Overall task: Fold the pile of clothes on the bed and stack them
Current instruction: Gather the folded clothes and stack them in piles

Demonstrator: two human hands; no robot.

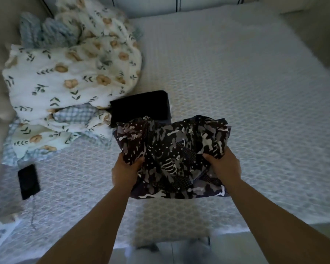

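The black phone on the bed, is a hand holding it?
No, the black phone lies alone on the bed while both hands grip the camouflage-patterned garment.

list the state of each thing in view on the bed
left hand: gripping the camouflage garment's left edge
right hand: gripping its right edge
camouflage garment: crumpled, not yet folded
dark garment: folded flat
floral blanket: heaped, unfolded
phone: lying flat, screen dark

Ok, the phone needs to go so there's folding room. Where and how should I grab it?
Pinch the black phone across its two long edges, coming from above. It lies flat on the bed, so only the edges offer purchase. A cable seems to trail from its near end; lift gently.
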